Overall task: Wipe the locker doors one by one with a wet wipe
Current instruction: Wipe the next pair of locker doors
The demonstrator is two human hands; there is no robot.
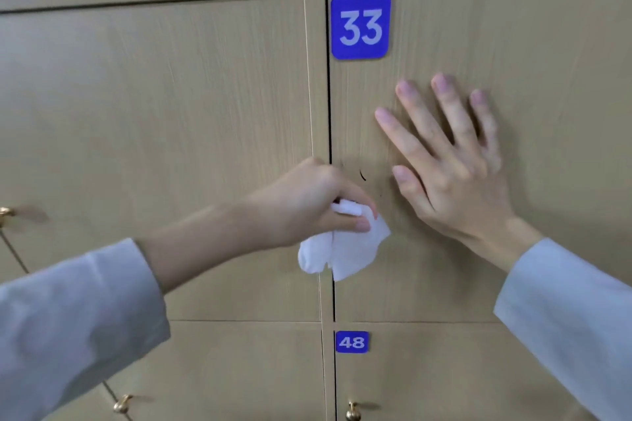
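One wet wipe [345, 249] hangs below the left hand [307, 202] – its grip pinches it; right hand [451, 161] lies flat, fingers spread, on door 33 [530, 44].

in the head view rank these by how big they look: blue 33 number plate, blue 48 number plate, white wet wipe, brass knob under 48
1. white wet wipe and blue 33 number plate, too close to split
2. blue 48 number plate
3. brass knob, cut by the frame edge

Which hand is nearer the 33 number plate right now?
Right. The right hand lies flat on the door just below-right of the 33 plate; the left hand grips the wet wipe lower down.
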